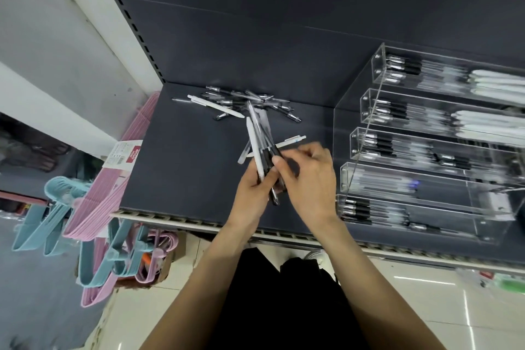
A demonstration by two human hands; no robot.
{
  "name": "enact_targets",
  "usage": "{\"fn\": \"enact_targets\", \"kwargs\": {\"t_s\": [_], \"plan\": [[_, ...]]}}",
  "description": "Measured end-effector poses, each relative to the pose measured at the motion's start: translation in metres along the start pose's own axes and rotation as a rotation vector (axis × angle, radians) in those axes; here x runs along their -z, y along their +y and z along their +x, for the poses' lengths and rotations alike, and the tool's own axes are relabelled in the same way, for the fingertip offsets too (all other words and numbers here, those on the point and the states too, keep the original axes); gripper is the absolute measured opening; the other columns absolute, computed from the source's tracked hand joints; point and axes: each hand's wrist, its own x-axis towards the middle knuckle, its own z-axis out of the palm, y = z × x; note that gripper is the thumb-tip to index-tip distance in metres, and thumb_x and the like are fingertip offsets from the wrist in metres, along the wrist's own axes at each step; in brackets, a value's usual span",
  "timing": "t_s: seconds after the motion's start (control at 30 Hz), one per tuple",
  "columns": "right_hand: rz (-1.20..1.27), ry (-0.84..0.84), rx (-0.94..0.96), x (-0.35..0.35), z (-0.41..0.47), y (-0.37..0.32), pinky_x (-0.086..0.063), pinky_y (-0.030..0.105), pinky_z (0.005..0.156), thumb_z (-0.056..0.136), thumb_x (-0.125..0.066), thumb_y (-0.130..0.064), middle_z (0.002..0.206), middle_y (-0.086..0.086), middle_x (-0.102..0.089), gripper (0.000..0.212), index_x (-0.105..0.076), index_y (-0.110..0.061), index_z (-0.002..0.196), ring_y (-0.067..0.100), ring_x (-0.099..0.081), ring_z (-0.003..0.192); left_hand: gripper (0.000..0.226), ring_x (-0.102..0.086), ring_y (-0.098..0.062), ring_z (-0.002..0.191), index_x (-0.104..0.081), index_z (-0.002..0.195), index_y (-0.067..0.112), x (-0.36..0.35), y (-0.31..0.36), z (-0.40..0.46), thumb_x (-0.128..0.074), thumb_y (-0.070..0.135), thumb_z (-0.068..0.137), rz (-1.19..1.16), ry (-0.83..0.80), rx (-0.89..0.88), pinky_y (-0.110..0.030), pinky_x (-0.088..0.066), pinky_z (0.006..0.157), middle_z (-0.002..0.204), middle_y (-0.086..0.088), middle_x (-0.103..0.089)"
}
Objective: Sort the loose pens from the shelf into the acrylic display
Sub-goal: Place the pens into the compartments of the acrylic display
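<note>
Bare forearms, black clothing below.

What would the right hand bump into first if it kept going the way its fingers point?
The right hand points left, so it meets the bundle of pens gripped by the left hand at once; they already seem to touch.

I see one view only, head-worn, wide-angle, so nothing is shared with a second camera. It looks forward and steeply down from above both forearms. The left hand (253, 183) and right hand (308, 179) sit near frame centre, close to the lens. Beyond the hands I get the dark shelf (181, 167) and its back panel; right of the right hand, the acrylic display (426, 179); below the wrists, floor tiles. Edges bend from lens distortion.
</note>
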Motion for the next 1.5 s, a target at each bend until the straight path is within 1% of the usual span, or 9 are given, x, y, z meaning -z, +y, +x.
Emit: {"fn": "enact_targets", "kwargs": {"t_s": [0.13, 0.3, 0.47, 0.6, 0.73, 0.9, 1.13, 1.3, 1.5], "plan": [[0.111, -0.133, -0.013, 0.011, 0.006, 0.004, -0.051, 0.029, 0.068, 0.087, -0.066, -0.021, 0.07, -0.004, -0.063, 0.011, -0.072, -0.015, 0.095, 0.009, -0.057, 0.061, 0.026, -0.064, -0.017, 0.103, -0.059, 0.119, 0.022, -0.007, 0.0, -0.006, -0.047, 0.011, 0.099, -0.06, -0.002, -0.004, -0.033, -0.052, 0.088, 0.111, -0.005, -0.068], [0.195, -0.321, -0.033, 0.03, 0.01, 0.019, -0.039, 0.001, 0.059, 0.093, -0.057, -0.02, 0.066, -0.006, -0.063, 0.016, -0.07, -0.012, 0.098, -0.003, -0.056, 0.053, 0.024, -0.059, -0.01, 0.076, -0.053, 0.122, 0.015, -0.021, -0.001, -0.019, -0.041, 0.011, 0.101, 0.026, -0.017, -0.07, -0.034, -0.052, 0.075, 0.087, -0.003, -0.061], [0.201, -0.447, 0.064, 0.061, 0.019, 0.046, -0.038, 0.004, 0.064, 0.085, -0.067, -0.031, 0.081, -0.006, -0.06, 0.02, -0.071, -0.019, 0.101, -0.002, -0.05, 0.066, 0.021, -0.059, -0.006, 0.074, -0.055, 0.117, 0.018, -0.044, -0.008, -0.043, -0.042, 0.018, 0.1, -0.002, -0.014, -0.068, -0.023, -0.052, 0.067, 0.085, 0.004, -0.062], [0.544, -0.677, -0.124, 0.1, 0.028, 0.071, -0.041, 0.018, 0.063, 0.085, -0.061, -0.042, 0.073, -0.008, -0.053, 0.022, -0.063, -0.022, 0.094, 0.005, -0.049, 0.061, 0.015, -0.055, -0.007, 0.071, -0.058, 0.103, 0.015, -0.069, -0.018, -0.07, -0.044, 0.018, 0.1, 0.109, -0.104, -0.054, -0.02, -0.047, 0.068, 0.077, 0.01, -0.061], [0.74, -0.754, -0.194, 0.141, 0.028, 0.103, -0.033, 0.014, 0.041, 0.088, -0.061, -0.025, 0.061, -0.003, -0.045, 0.015, -0.061, -0.013, 0.097, 0.001, -0.041, 0.044, 0.022, -0.059, -0.01, 0.072, -0.06, 0.105, 0.009, -0.107, -0.029, -0.093, -0.049, 0.023, 0.093, 0.051, -0.168, 0.022, -0.022, -0.049, 0.066, 0.081, 0.003, -0.065], [0.717, -0.876, -0.167, 0.17, 0.012, 0.148, -0.037, 0.017, 0.041, 0.084, -0.064, -0.024, 0.056, -0.001, -0.051, 0.022, -0.062, -0.006, 0.097, 0.009, -0.043, 0.046, 0.026, -0.071, -0.023, 0.084, -0.062, 0.111, 0.009, -0.162, -0.038, -0.11, -0.045, 0.018, 0.093, -0.171, -0.225, 0.117, -0.028, -0.056, 0.073, 0.096, -0.008, -0.073], [0.767, -0.671, -0.141, 0.205, -0.001, 0.192, -0.051, 0.018, 0.053, 0.083, -0.067, -0.007, 0.074, 0.003, -0.059, 0.036, -0.055, -0.003, 0.116, 0.008, -0.061, 0.056, 0.031, -0.071, -0.021, 0.081, -0.061, 0.11, 0.003, -0.212, -0.065, -0.116, -0.053, 0.018, 0.084, -0.216, -0.116, 0.047, -0.027, -0.057, 0.07, 0.097, -0.006, -0.072], [0.88, -0.427, -0.207, 0.241, -0.018, 0.246, -0.054, 0.017, 0.068, 0.083, -0.063, 0.0, 0.088, 0.009, -0.067, 0.013, -0.06, -0.006, 0.094, 0.013, -0.07, 0.074, 0.021, -0.071, -0.021, 0.084, -0.06, 0.11, 0.007, -0.22, -0.082, -0.114, -0.045, 0.009, 0.095, -0.36, 0.084, -0.018, -0.028, -0.057, 0.074, 0.097, -0.004, -0.073], [0.915, -0.25, -0.364, 0.263, -0.043, 0.316, -0.053, 0.02, 0.077, 0.082, -0.061, 0.003, 0.084, 0.003, -0.066, 0.014, -0.061, -0.009, 0.089, 0.017, -0.071, 0.079, 0.022, -0.07, -0.02, 0.085, -0.058, 0.114, 0.006, -0.215, -0.09, -0.109, -0.042, 0.01, 0.099, -0.425, 0.22, -0.047, -0.03, -0.056, 0.077, 0.1, -0.005, -0.071]]}}
